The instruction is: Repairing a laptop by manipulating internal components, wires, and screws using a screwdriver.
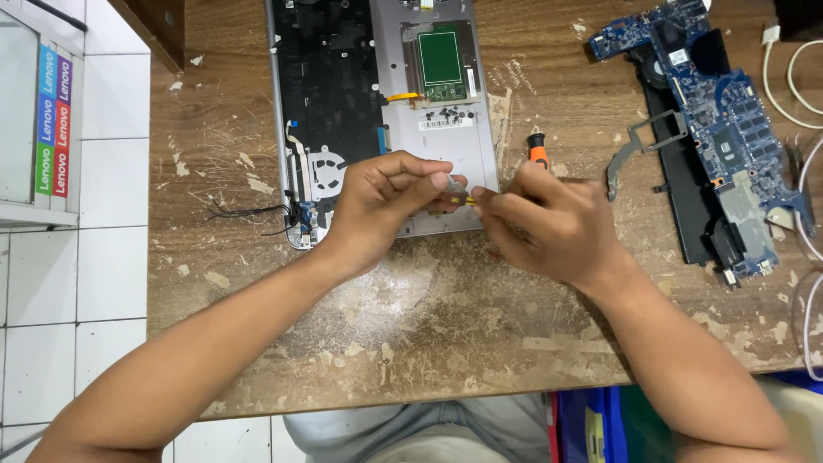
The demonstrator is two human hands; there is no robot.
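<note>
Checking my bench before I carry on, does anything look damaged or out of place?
The brown wooden tabletop is badly worn, its surface flaking in pale patches. The blue circuit board lies loose, askew, at the right.

— What is seen carrying everything?

— A worn brown wooden table (411,343), its surface scratched and flaked in pale patches.

— What is laid directly on it?

— An opened silver laptop base (377,111) at the far middle, a blue circuit board (729,129) over a black panel at the right, a grey metal bracket (639,146) between them, and white cables (793,86) at the right edge.
</note>
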